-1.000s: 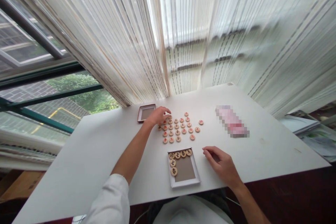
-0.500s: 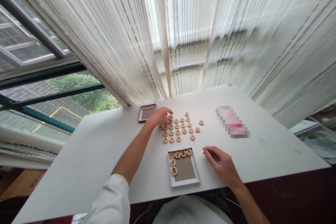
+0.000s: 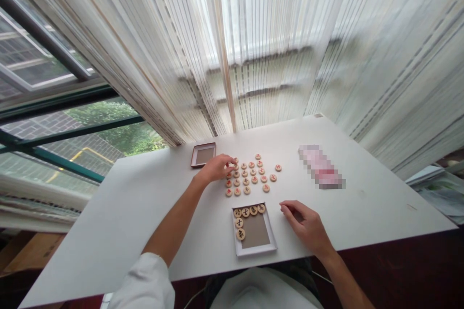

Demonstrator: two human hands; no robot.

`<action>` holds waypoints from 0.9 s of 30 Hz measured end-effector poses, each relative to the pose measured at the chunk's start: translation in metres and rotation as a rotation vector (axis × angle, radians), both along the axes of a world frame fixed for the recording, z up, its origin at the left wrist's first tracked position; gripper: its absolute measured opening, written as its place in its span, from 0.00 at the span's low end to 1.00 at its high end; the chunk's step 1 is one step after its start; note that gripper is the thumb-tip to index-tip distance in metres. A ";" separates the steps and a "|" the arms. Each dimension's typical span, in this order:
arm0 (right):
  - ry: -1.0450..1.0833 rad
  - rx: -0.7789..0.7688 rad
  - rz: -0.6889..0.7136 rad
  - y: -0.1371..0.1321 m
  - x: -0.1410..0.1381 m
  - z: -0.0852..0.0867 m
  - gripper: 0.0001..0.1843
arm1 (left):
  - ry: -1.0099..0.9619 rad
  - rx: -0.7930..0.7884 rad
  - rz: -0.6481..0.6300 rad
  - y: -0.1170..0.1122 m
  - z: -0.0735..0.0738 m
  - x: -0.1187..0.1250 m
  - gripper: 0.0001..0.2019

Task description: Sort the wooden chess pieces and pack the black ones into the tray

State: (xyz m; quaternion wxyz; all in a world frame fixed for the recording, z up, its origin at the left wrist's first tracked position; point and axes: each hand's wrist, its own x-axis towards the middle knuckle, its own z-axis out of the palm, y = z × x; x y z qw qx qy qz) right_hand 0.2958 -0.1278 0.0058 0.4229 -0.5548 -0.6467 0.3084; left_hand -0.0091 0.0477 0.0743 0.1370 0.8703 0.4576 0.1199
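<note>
My left hand (image 3: 216, 168) reaches over the left edge of a group of Chinese chess pieces (image 3: 244, 173). Its thumb and fingers are apart, close to a piece in the back rows, and the hand covers a few pieces; I cannot tell whether the fingertips touch one. These round wooden pieces bear red or black characters and lie in loose rows. In front of them sits a shallow box (image 3: 273, 241) with black-marked pieces (image 3: 245, 212) along its back and left sides. To the right of that box my right hand (image 3: 306, 226) rests on the table, fingers curled together, nothing visible in them.
A second shallow box part (image 3: 193, 158), brown-edged, lies at the back left of the white table (image 3: 137, 212). A blurred pink item (image 3: 321, 166) lies to the right. Behind the table hang striped sheer curtains (image 3: 253, 48), with a window on the left.
My left hand has come slightly toward me and lower over the left pieces, covering some that showed before. My right hand and the front box with its pieces stay as they were.
</note>
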 end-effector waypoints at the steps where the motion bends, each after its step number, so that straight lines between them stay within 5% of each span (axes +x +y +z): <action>1: -0.001 0.000 -0.001 0.000 0.000 0.000 0.12 | -0.006 0.001 0.004 -0.004 0.000 -0.003 0.09; 10: -0.002 0.013 -0.003 0.001 -0.001 0.000 0.12 | -0.029 0.022 0.060 -0.029 0.003 -0.034 0.10; 19: 0.002 0.011 -0.002 0.000 0.000 0.000 0.12 | 0.049 0.053 -0.031 -0.054 -0.006 0.007 0.05; 27: 0.014 -0.017 0.008 0.000 0.001 -0.002 0.12 | 0.119 0.114 -0.040 -0.053 -0.009 0.015 0.04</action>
